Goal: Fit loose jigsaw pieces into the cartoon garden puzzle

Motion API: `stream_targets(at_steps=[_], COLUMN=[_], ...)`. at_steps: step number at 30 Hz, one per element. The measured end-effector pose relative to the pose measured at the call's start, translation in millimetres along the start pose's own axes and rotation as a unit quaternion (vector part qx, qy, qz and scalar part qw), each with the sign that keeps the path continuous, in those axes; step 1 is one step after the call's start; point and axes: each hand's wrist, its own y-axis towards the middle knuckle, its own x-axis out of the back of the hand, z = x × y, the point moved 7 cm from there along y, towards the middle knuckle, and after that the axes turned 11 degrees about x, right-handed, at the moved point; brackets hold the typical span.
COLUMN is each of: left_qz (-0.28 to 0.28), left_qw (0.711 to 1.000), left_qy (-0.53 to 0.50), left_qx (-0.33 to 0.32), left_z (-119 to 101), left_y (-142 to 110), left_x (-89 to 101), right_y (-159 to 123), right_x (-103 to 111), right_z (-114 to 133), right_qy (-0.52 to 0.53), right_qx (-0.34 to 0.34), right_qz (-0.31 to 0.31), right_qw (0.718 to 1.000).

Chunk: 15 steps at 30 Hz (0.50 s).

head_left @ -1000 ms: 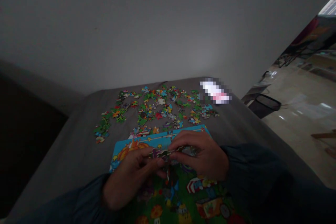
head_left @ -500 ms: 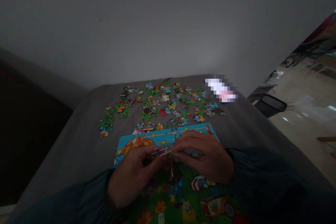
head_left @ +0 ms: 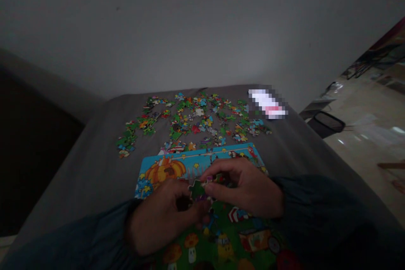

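Note:
A small green-and-purple jigsaw puzzle piece is held up between my hands, its face turned to the camera. My left hand is closed around its left and lower edges, thumb underneath. My right hand pinches at its right side, where purple and red bits of puzzle show by the fingers; whether these are separate pieces I cannot tell. Both hands hover over a picture board with a blue top edge, an orange pumpkin and a green lower part. My forearms and fingers cover much of its middle.
Many loose puzzle pieces lie scattered beyond the board on a grey cloth. A blurred-out bright phone-like object rests at the back right. Behind stands a pale wall; a black-framed object is beside the table at right.
The puzzle piece has been tilted from edge-on to face-up, showing its green and purple side. My fingers have shifted around it, and the view has moved slightly.

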Motion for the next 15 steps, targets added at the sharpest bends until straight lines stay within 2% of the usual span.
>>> stream_targets(at_steps=[7,15], left_qz=[-0.012,-0.012], left_qw=[0.999,1.0], left_qy=[0.032,-0.011], left_qx=[0.005,0.021], left_z=[2.2,1.6], left_y=[0.0,0.1], left_x=[1.5,0.8], right_y=[0.4,0.4], right_x=[4.8,8.2], right_z=[4.3,7.1], right_qy=[-0.041,-0.051], right_qx=[0.032,0.064], right_qz=[-0.036,-0.06], right_qw=[0.998,0.995])
